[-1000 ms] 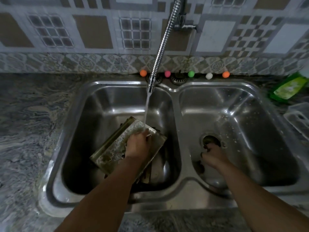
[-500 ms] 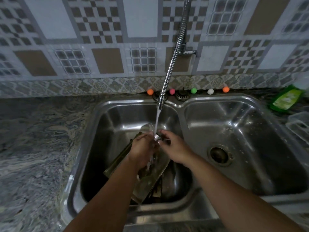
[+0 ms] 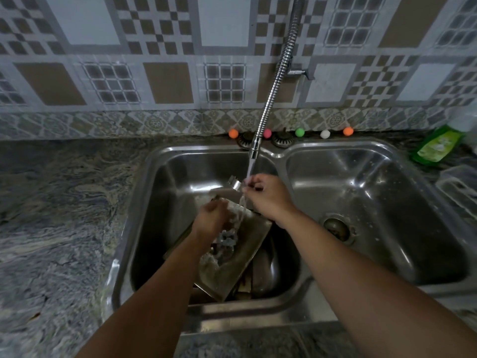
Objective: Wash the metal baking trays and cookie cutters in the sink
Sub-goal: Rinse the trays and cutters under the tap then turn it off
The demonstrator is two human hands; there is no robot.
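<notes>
A small metal cookie cutter (image 3: 235, 184) is being pinched at its right edge by the curled fingers of the right hand (image 3: 268, 196) and is being held directly under the stream from the faucet (image 3: 254, 151), above the left basin of the sink (image 3: 160, 202). The cutter is lying just left of that hand, with its long axis running roughly left to right, towards the back wall of the basin. The left hand (image 3: 214, 220) is being held lower and nearer the viewer, with fingers curled; what is being gripped cannot be told, though the far edge of the tilted baking tray (image 3: 240, 264) is lying right against it. A second cutter (image 3: 227, 239) is being struck by falling water on the tray, just below the left hand, which is judged the nearer one for picking it up.
</notes>
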